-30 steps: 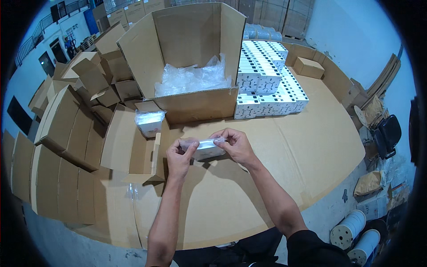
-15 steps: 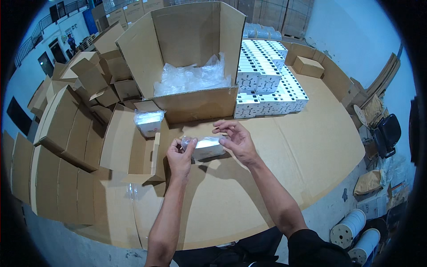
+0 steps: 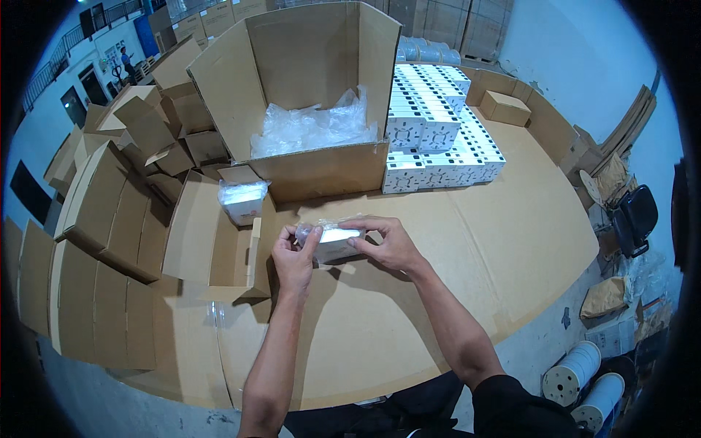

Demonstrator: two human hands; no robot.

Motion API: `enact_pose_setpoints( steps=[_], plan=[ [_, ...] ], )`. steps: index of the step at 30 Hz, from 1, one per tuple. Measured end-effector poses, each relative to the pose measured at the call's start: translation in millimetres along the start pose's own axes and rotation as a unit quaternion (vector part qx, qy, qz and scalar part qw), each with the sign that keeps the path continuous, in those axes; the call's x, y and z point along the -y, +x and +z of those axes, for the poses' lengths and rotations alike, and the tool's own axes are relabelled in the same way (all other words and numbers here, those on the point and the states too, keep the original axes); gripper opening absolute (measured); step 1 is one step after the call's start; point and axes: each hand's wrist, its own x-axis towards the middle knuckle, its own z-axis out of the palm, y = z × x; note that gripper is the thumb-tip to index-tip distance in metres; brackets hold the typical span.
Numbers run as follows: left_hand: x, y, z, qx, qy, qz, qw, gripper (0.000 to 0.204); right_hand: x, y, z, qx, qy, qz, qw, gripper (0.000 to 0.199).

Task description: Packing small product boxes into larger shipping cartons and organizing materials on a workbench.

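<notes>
Over the table, a small white box in clear plastic wrap [image 3: 336, 247] sits between my two hands. My left hand [image 3: 293, 257] is closed on its left end, thumb on top and fingers round the plastic. At the other end my right hand [image 3: 387, 244] grips the wrap and top edge between thumb and fingers. Just left of my left hand stands an open brown carton [image 3: 232, 255]. One wrapped white box [image 3: 244, 203] stands in the carton's far end. The underside of the box I hold is hidden.
Beyond my hands, a large open cardboard box [image 3: 321, 175] holds crumpled clear plastic bags [image 3: 314, 130]. White printed boxes [image 3: 438, 142] are stacked to its right. Several brown cartons [image 3: 95, 255] crowd the left side. A small closed carton [image 3: 505, 109] lies at the far right of the cardboard-covered table [image 3: 475, 255].
My right hand has moved left and down, and its raised fingers have closed onto the wrapped box. My left hand keeps its hold. In the far background a person has shifted slightly right.
</notes>
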Motion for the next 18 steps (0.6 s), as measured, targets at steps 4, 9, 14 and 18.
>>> enact_pose_setpoints(
  steps=[4, 9, 14, 18],
  plan=[
    [-13, -5, 18, -0.040, 0.040, 0.183, 0.981, 0.026, -3, 0, -1, -0.006, -0.026, -0.011, 1.000, 0.033],
    [-28, -8, 8, 0.013, 0.293, 0.337, 0.894, 0.028, -3, -1, -2, -0.018, -0.030, -0.011, 0.999, 0.033],
    [-29, -10, 0, 0.073, 0.372, 0.351, 0.856, 0.023, -5, 2, 0, -0.013, -0.023, 0.000, 1.000, 0.033],
    [-25, -6, -1, 0.100, 0.313, 0.257, 0.909, 0.026, -10, 1, -4, -0.020, -0.039, -0.010, 0.999, 0.033]
  ],
)
